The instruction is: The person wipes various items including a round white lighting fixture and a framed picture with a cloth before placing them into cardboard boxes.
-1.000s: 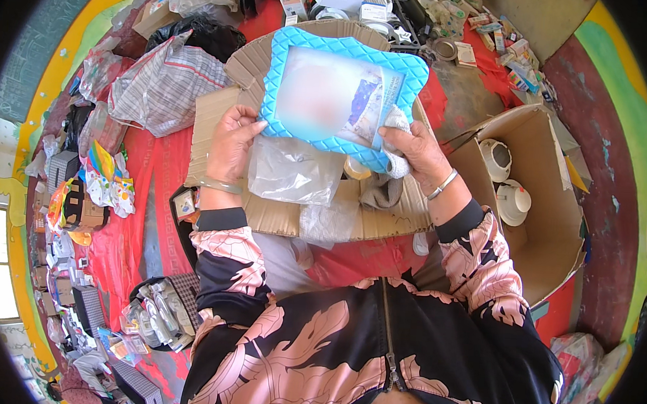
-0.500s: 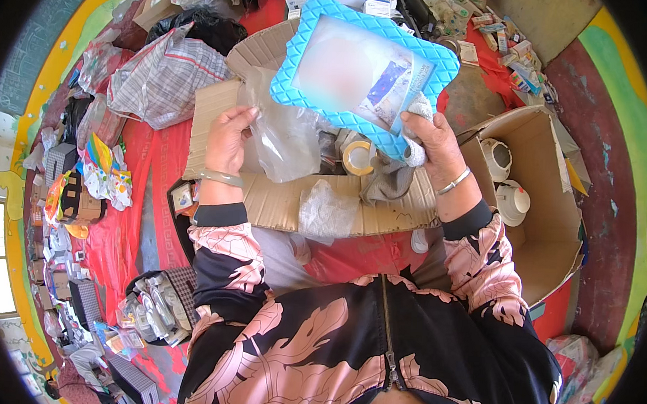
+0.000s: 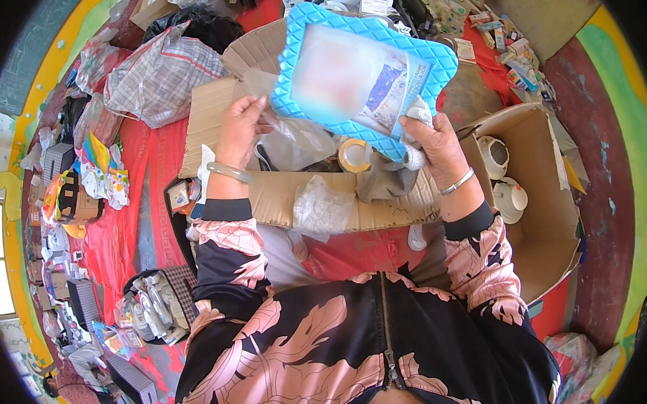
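A light blue photo frame [image 3: 357, 82] with a quilted rim is tilted above the open cardboard box [image 3: 276, 195]. My right hand [image 3: 437, 142] grips its lower right corner, thumb on top, with a whitish-grey cloth [image 3: 417, 119] pinched against it. At the frame's left side, my left hand [image 3: 240, 130] has its fingers closed on a clear plastic bag [image 3: 301, 143], which partly hangs behind the frame into the box. Inside the box, a tape roll [image 3: 354, 156] lies beside a grey cloth [image 3: 388, 180]. Other contents are covered by the bag and frame.
A second open carton [image 3: 540, 237] on the right holds white cup-like items [image 3: 510, 202]. At the left stand a checked woven bag [image 3: 161, 77] and a dark case [image 3: 155, 306] of packaged goods. Small boxes [image 3: 514, 54] are heaped at the far right.
My left hand has moved slightly up and in toward the frame, and the plastic bag has bunched up behind it. The frame has turned a little more level, still in my right hand.
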Action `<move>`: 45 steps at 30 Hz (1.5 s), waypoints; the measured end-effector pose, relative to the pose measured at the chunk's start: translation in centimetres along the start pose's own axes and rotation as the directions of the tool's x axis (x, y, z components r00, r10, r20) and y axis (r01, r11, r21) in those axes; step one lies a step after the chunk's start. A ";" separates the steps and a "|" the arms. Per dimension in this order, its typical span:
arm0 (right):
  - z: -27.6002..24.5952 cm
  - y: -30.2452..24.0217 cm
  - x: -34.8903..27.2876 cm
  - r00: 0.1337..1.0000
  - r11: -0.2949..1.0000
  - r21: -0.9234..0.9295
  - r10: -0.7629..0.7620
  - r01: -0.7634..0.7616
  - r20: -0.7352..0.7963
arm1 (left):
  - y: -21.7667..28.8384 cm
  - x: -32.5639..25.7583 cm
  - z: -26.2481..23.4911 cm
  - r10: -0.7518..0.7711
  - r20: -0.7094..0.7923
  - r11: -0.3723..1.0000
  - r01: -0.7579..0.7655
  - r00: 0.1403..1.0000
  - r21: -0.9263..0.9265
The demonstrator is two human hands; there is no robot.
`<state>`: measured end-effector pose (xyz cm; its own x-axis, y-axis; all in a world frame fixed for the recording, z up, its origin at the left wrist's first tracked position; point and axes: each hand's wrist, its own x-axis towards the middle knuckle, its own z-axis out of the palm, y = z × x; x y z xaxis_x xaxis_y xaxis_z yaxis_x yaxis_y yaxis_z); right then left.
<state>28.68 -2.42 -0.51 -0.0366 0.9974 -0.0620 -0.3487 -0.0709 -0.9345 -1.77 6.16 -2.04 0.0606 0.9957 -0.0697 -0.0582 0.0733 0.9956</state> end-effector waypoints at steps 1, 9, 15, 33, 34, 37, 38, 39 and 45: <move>-0.3 0.3 0.1 1.000 0.996 -0.085 -0.017 0.015 -0.019 | 0.0 0.2 -0.6 0.011 -0.026 0.996 -0.008 1.000 0.085; -1.2 0.2 0.7 0.989 0.873 -0.479 0.023 -0.091 -0.147 | -0.1 0.6 -1.3 0.140 -0.016 0.990 -0.139 0.990 0.033; 0.0 -0.2 -0.2 0.991 0.999 0.020 0.029 -0.026 -0.134 | -0.4 0.8 -1.6 0.118 -0.154 0.977 -0.086 0.981 0.197; -2.0 1.3 1.2 0.939 0.987 -0.141 0.029 -0.082 -0.342 | 0.7 0.4 -4.4 0.104 -0.259 0.883 -0.209 0.960 -0.421; -2.0 1.2 1.4 0.934 0.995 -0.080 0.027 -0.059 -0.356 | 0.3 0.7 -5.6 0.152 -0.287 0.865 -0.267 0.946 -0.424; -3.0 1.6 2.4 0.938 0.986 0.163 0.021 0.038 -0.347 | 1.6 0.7 -7.7 0.292 -0.377 0.812 -0.436 0.879 -0.387; -3.5 1.6 2.6 0.933 0.972 0.228 0.023 0.064 -0.360 | 2.7 0.4 -8.1 0.335 -0.407 0.791 -0.489 0.850 -0.368; -3.5 1.3 2.6 0.937 0.954 0.275 -0.013 0.116 -0.348 | 3.8 0.1 -8.3 0.403 -0.434 0.759 -0.559 0.806 -0.334; -4.4 0.7 3.1 0.931 0.864 0.441 -0.079 0.243 -0.357 | 9.6 0.1 -14.8 0.638 -0.525 0.692 -0.719 0.564 0.069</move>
<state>32.44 0.64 -2.91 0.3276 0.9386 -0.1085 -0.7234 0.1754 -0.6678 -17.06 7.79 6.64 -0.5260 0.6377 0.5627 -0.0155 -0.6687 0.7433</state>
